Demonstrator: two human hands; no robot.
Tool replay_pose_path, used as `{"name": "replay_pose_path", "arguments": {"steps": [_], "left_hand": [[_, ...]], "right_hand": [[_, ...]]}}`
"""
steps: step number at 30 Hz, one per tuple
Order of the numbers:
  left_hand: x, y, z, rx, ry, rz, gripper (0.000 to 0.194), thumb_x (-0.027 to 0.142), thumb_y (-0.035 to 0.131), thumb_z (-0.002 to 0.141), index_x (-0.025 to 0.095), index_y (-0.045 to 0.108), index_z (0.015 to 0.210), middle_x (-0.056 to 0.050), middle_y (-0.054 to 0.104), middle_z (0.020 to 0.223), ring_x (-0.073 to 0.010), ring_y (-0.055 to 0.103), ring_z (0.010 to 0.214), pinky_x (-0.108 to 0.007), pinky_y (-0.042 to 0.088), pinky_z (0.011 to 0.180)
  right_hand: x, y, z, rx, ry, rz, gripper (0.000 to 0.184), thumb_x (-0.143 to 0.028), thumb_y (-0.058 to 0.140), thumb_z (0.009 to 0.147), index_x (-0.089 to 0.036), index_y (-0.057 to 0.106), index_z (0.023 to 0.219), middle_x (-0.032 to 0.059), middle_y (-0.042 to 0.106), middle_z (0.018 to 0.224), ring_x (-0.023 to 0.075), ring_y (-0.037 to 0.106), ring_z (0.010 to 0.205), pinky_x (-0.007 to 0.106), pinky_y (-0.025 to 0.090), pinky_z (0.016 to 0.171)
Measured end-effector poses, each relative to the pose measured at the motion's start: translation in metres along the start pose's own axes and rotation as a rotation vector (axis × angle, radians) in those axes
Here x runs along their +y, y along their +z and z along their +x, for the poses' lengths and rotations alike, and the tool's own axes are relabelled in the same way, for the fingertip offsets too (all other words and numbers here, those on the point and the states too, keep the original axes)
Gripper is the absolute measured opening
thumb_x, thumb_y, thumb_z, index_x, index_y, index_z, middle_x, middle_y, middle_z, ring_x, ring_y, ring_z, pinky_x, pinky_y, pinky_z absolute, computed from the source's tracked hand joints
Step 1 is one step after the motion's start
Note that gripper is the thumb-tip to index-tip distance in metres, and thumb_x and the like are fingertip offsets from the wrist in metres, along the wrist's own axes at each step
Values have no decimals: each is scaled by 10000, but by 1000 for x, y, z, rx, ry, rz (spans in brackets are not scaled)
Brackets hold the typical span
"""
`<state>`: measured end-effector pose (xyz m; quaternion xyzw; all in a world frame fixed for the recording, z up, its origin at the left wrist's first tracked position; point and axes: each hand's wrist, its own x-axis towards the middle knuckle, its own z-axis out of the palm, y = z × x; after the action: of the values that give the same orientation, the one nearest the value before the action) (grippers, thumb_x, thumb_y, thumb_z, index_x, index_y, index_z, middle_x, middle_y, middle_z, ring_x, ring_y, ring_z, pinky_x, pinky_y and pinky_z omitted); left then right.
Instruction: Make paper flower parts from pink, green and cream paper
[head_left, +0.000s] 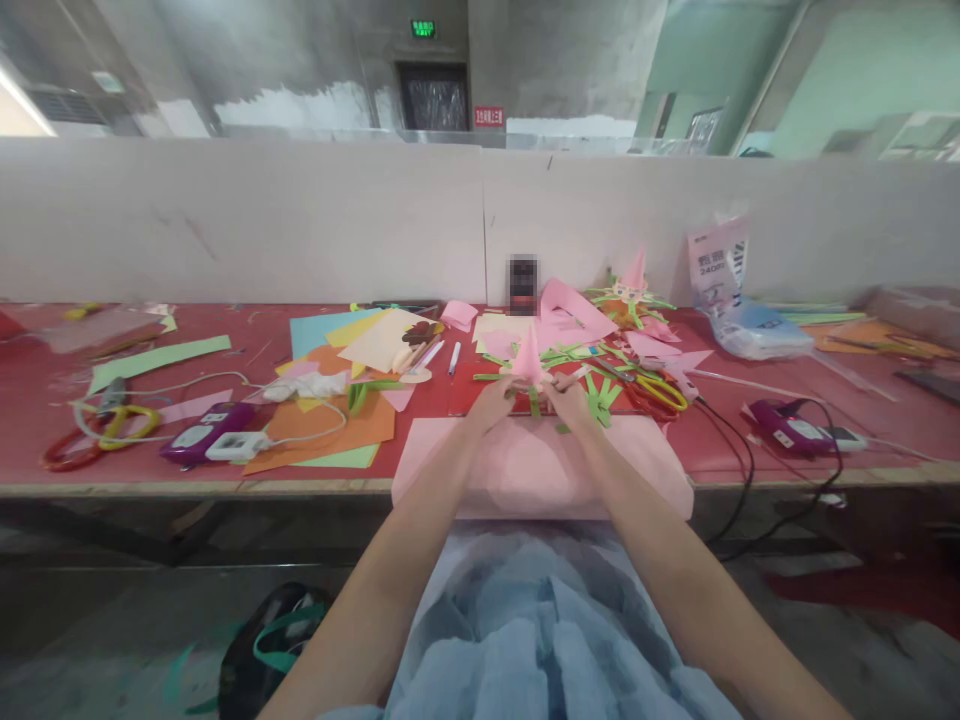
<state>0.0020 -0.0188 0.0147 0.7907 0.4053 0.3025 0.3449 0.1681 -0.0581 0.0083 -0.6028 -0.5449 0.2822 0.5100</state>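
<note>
A pink paper cone (529, 358) stands point up with green paper strips around its base. From the left, my left hand (495, 402) closes its fingers at that base. My right hand (564, 396) pinches the base from the other side, and the fingertips are too small to see clearly. Green cut paper strips (601, 398) spread just right of my right hand. Under my wrists lies a large pink sheet (536, 465) that hangs over the table edge. Farther back, a similar pink cone figure (634, 280) with green strips stands against the partition.
Coloured paper sheets (367, 430) are heaped left of my hands, with a white pen (454, 358) nearby. Yellow-handled scissors (660, 392) lie to the right. Other scissors (112, 425) and a purple device (206, 432) with cables sit left. A plastic pack (757, 325) stands back right.
</note>
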Motion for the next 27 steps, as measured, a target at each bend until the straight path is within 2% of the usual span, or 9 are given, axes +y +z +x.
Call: {"name": "replay_pose_path", "arguments": {"steps": [4,8,16,22,24,27], "left_hand": [[-1,0,0,-3,-4,-3,533,-32,392,680,185,541,1143,-17,670,1116,-142,559,1133,-301,384,1023],[-3,1,1,5,23,-23,524,-37,387,676,175,547,1128,-23,678,1098,-140,578,1102,-300,386,1020],[-6,1,2,4,30,-11,495,-8,404,709,181,549,1142,-23,678,1094,-144,584,1094,-291,403,1000],[-9,3,2,9,45,27,510,-21,407,703,174,539,1156,-30,660,1133,-141,570,1114,-294,394,1013],[-11,3,3,10,71,49,529,-23,413,696,166,529,1177,-41,635,1179,-141,561,1128,-293,391,1019],[-12,4,4,-3,100,97,549,-15,422,693,151,523,1206,-57,616,1212,-154,540,1158,-295,382,1032]], "right_hand": [[-1,0,1,2,3,0,268,-361,493,723,-239,325,553,-67,448,381,134,458,415,256,358,504],[2,1,4,60,-3,-54,289,-374,496,717,-242,307,543,-69,416,381,139,439,423,260,344,496],[8,2,6,88,-5,-29,263,-352,506,708,-243,340,534,-71,425,371,132,418,401,261,333,475],[16,2,10,74,29,124,304,-397,520,724,-242,351,524,-61,442,351,121,415,354,253,329,428],[15,1,9,128,-1,127,311,-424,510,743,-242,365,538,-50,471,373,127,448,368,256,355,439],[11,-1,6,313,-60,61,307,-458,469,781,-240,382,584,-24,552,461,142,518,434,263,391,480]]}}
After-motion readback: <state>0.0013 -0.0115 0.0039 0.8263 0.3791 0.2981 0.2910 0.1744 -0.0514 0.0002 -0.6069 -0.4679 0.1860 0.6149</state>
